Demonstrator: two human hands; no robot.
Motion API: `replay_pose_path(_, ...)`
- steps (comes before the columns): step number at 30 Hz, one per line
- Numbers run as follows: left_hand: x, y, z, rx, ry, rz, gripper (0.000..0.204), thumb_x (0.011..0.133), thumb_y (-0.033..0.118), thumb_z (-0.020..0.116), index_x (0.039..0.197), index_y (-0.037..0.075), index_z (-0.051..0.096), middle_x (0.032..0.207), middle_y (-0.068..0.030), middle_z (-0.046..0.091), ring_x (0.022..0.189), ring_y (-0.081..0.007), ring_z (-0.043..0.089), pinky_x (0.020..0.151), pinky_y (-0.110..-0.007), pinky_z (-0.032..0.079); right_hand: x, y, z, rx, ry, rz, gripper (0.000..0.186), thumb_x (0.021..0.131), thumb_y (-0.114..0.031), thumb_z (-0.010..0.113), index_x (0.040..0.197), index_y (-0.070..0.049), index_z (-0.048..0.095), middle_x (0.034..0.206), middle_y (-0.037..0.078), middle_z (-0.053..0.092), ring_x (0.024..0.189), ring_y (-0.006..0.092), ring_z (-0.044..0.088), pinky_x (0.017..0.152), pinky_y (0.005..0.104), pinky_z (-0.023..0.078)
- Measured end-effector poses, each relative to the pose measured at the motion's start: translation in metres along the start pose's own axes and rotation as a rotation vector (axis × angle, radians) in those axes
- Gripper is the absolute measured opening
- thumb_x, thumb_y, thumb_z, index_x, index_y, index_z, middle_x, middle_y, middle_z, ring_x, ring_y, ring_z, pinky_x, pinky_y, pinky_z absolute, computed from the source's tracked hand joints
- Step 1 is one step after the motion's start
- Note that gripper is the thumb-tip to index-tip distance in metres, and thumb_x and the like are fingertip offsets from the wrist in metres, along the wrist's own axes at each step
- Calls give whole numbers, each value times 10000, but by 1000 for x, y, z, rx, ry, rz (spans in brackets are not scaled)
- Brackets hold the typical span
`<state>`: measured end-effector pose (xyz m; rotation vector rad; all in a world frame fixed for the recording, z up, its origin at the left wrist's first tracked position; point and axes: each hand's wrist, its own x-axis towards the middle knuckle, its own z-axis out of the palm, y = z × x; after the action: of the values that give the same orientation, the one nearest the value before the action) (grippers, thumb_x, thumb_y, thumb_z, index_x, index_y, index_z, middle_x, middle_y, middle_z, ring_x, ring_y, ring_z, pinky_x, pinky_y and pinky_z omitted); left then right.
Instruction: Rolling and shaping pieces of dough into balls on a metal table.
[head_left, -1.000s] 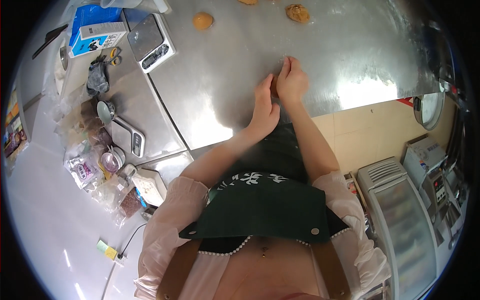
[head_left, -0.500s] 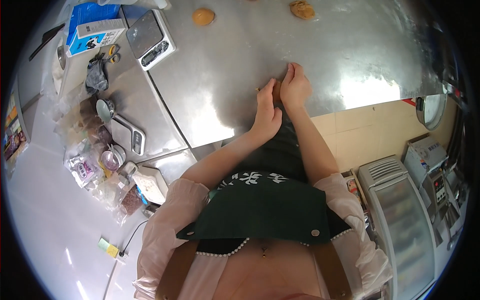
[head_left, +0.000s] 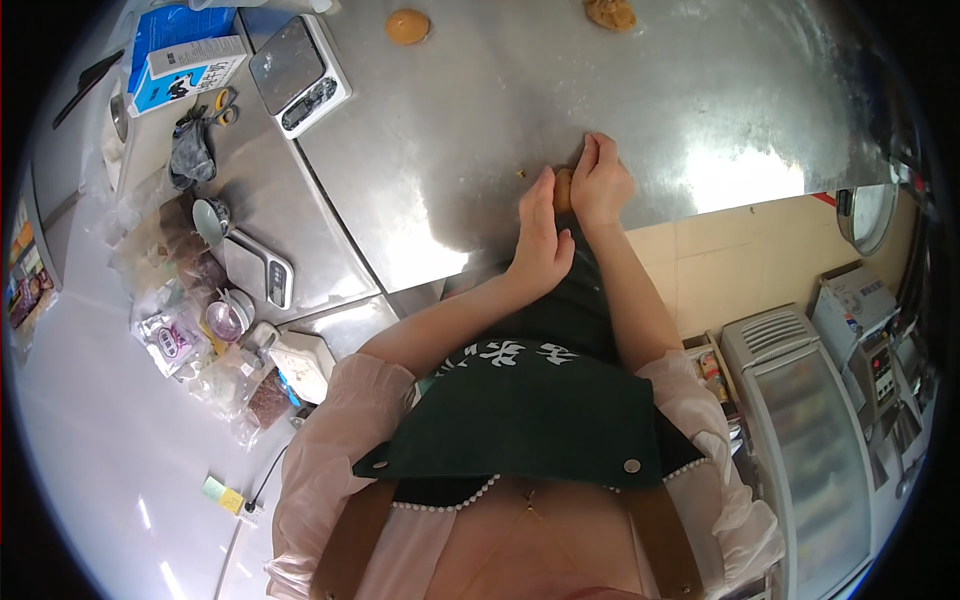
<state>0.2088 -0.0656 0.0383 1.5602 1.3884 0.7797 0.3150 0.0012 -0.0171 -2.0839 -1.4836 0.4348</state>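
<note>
Near the front edge of the steel table, a piece of brown dough sits between my two hands, partly hidden by them. My left hand is cupped along its left side, fingers together. Curled against the right side is my right hand. A small crumb lies just left of my left fingertips. Farther off on the metal are a smooth round dough ball and a rougher, folded lump of dough.
A white kitchen scale stands at the left, near a blue and white carton and scissors. A smaller scale, a bowl and plastic bags crowd the left side. A glass-topped freezer stands at lower right.
Both hands have shifted slightly right and nearer to me, keeping the dough between them. More of the dough shows now. The things on the table stay in place.
</note>
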Motion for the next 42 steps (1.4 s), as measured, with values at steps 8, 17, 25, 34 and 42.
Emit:
replay_pose_path(8, 18, -39, 12, 295, 43, 178, 866, 659, 25, 767, 1394, -17, 310, 1305, -221, 450, 1140, -403, 442, 1000, -491, 352, 6, 13, -27, 489, -8, 275, 203, 934, -188, 576, 1016, -5, 610, 737, 127, 641, 674, 191, 629, 590, 318, 474)
replay_pose_path(17, 55, -2, -40, -477, -269, -296, 662, 793, 22, 711, 1365, 9, 378, 1306, -129, 474, 1188, -264, 506, 998, -369, 432, -14, 24, -54, 1133, -360, 277, 455, 883, -141, 664, 1286, 9, 513, 1261, 101, 565, 1124, 177, 548, 958, 314, 438)
replay_pose_path(25, 70, 67, -82, -808, -270, -498, 531, 853, -10, 631, 1317, -2, 373, 1320, -131, 455, 1207, -220, 488, 1029, -366, 413, 40, -51, -109, 1272, -824, 40, 448, 885, -118, 640, 1293, 1, 498, 1324, 117, 536, 1219, 209, 508, 1106, 365, 289)
replay_pose_path(34, 64, 101, -107, -1053, -88, -191, 366, 952, 94, 537, 1281, -16, 421, 1257, -107, 516, 1170, -196, 523, 1002, -345, 442, 51, -126, -137, 1211, -479, -216, 351, 865, -112, 650, 1190, -9, 565, 1220, 137, 618, 1191, 252, 553, 1137, 420, 243)
replay_pose_path(42, 60, 121, -121, -1133, -242, -215, 429, 999, 236, 480, 1333, -23, 406, 1247, -112, 533, 1146, -211, 550, 982, -374, 461, 75, -132, -145, 1133, -663, -565, 296, 840, -84, 667, 1127, -29, 622, 1125, 108, 666, 1231, 238, 533, 1106, 472, 295)
